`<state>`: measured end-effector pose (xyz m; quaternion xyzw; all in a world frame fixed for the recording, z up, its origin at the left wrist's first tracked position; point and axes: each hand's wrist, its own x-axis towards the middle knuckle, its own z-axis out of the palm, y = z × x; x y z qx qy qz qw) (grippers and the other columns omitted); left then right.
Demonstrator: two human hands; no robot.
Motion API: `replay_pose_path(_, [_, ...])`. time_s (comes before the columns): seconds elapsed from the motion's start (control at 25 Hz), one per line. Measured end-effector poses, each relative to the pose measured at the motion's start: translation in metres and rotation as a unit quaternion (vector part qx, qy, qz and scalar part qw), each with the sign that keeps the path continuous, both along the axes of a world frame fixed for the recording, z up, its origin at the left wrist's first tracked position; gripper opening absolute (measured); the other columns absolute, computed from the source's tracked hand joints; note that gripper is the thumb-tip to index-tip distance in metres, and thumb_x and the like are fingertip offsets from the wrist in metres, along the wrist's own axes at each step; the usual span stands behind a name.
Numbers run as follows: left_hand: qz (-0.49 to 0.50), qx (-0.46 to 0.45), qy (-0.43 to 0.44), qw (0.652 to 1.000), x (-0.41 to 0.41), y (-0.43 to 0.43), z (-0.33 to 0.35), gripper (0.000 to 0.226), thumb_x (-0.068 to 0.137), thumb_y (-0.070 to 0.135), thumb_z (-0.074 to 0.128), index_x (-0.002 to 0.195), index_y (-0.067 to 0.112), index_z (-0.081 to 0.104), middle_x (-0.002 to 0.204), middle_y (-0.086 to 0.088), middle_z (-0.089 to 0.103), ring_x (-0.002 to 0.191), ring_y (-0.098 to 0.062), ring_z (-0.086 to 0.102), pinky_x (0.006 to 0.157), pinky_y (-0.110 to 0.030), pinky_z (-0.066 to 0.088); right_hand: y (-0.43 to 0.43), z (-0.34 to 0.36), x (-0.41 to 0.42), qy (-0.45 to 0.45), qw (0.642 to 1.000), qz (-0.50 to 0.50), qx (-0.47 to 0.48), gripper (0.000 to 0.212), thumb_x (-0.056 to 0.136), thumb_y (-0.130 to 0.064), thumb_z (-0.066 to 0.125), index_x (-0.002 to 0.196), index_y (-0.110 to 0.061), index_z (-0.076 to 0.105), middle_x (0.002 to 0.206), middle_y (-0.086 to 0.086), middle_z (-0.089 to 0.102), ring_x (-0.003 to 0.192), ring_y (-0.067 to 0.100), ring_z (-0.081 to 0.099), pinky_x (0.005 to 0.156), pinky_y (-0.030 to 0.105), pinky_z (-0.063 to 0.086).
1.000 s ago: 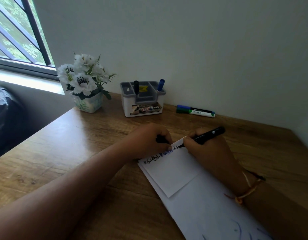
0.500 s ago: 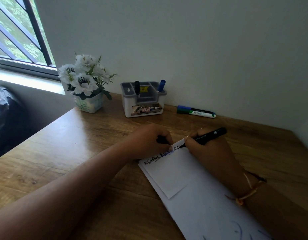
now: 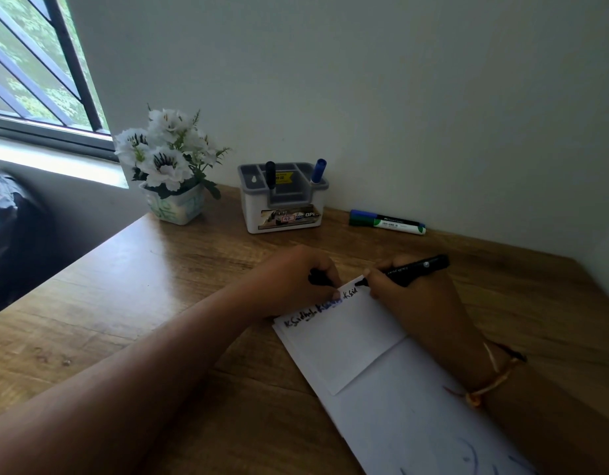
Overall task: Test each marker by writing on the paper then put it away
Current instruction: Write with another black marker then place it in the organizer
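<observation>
STEP: third test line in progress | right hand [image 3: 412, 296] clamped on black marker [image 3: 416, 269], tip on paper [image 3: 344, 341] | left hand [image 3: 296, 282] closed on cap [image 3: 318, 278], pinning paper | DONE: two markers in holder [image 3: 282, 200] | LEFT: two markers [image 3: 387, 222] on surface [image 3: 159, 269]

A plain pale wall [image 3: 399, 80] runs behind the wooden table [image 3: 159, 286], meeting a second wall at the right corner. At upper left a window [image 3: 29, 63] with a dark frame and slanted bars shows green foliage outside. Daylight falls on the white sill [image 3: 56, 159] below it and puts a sheen on the table's left part. A dark, blurred shape [image 3: 11, 234] sits at far left, below the sill
</observation>
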<state>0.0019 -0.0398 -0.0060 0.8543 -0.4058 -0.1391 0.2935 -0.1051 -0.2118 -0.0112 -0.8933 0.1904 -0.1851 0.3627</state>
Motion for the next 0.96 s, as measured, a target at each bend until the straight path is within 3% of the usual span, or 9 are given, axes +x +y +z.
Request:
replay_pose_path(0.16, [0.001,0.002,0.001,1.0,0.0009,-0.0005,-0.001,0.011,0.086,0.033,0.074,0.096,0.037,0.073,0.101,0.016,0.071,0.091,-0.001,0.064,0.084,-0.029,0.057,0.0015,0.0009,0.0035,0.02,0.999,0.002,-0.025,0.007,0.08,-0.024,0.062,0.077,-0.026,0.068,0.074,-0.006,0.067,0.071,0.012,0.063,0.062,0.026,0.048])
replay_pose_path(0.32, [0.001,-0.001,0.005,1.0,0.0019,-0.0011,-0.0015,0.01,0.085,0.033,0.074,0.094,0.038,0.073,0.101,0.016,0.071,0.091,-0.002,0.065,0.084,-0.031,0.058,0.0009,0.0018,0.0044,0.017,0.999,0.007,-0.033,0.008,0.08,-0.019,0.063,0.081,-0.016,0.071,0.078,0.005,0.07,0.075,0.021,0.065,0.071,0.039,0.054])
replay_pose_path(0.52, [0.002,0.001,0.004,1.0,0.0022,-0.001,-0.0026,0.01,0.085,0.035,0.074,0.093,0.039,0.073,0.102,0.016,0.071,0.092,-0.003,0.065,0.085,-0.033,0.058,0.0002,-0.0003,-0.0007,-0.005,1.0,-0.008,0.006,0.006,0.079,-0.022,0.062,0.078,-0.022,0.068,0.074,-0.003,0.068,0.073,0.013,0.064,0.063,0.029,0.049])
replay_pose_path(0.84, [-0.003,-0.005,0.001,1.0,0.0023,-0.0007,-0.0027,0.009,0.085,0.034,0.074,0.09,0.041,0.072,0.099,0.017,0.071,0.09,-0.001,0.065,0.082,-0.028,0.057,0.0,0.0006,0.0019,0.004,1.0,-0.004,-0.014,0.009,0.079,-0.022,0.063,0.085,-0.02,0.07,0.081,0.001,0.07,0.078,0.018,0.066,0.073,0.038,0.054])
replay_pose_path(0.96, [0.0,-0.002,0.002,1.0,0.0014,0.0,-0.002,0.01,0.086,0.033,0.073,0.095,0.038,0.073,0.101,0.017,0.071,0.089,-0.001,0.064,0.079,-0.023,0.056,0.0002,0.0009,0.0024,0.0,1.0,-0.021,-0.003,0.009,0.08,-0.024,0.062,0.083,-0.021,0.07,0.078,0.0,0.069,0.075,0.016,0.065,0.069,0.035,0.053])
